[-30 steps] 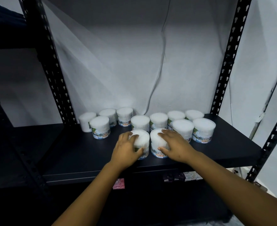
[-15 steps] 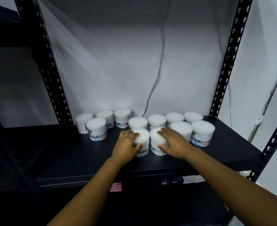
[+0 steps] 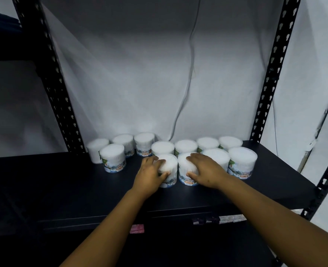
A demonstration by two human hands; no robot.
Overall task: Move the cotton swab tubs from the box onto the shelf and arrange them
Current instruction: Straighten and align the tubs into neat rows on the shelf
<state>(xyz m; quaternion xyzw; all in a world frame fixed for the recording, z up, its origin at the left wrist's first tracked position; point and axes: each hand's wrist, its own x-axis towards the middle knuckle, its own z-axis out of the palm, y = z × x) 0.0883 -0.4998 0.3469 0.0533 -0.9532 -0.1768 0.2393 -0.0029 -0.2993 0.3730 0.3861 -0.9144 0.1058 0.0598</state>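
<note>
Two round clear tubs packed with white cotton swabs stand side by side on the black metal shelf (image 3: 62,189). The left hand (image 3: 149,175) grips the left tub (image 3: 169,170), the right hand (image 3: 205,170) the "COTTON BUDS" tub (image 3: 186,172), fingers curled around each.

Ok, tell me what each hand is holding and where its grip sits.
Left hand grips the left front tub by its side; right hand grips the neighbouring tub, fingers over its top.

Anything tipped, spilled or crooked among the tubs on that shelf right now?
Nothing tipped or spilled: every tub stands upright on the shelf. Only the lone front tub at the left sits apart, with a gap before the two tubs gripped by the left hand and right hand.
</note>
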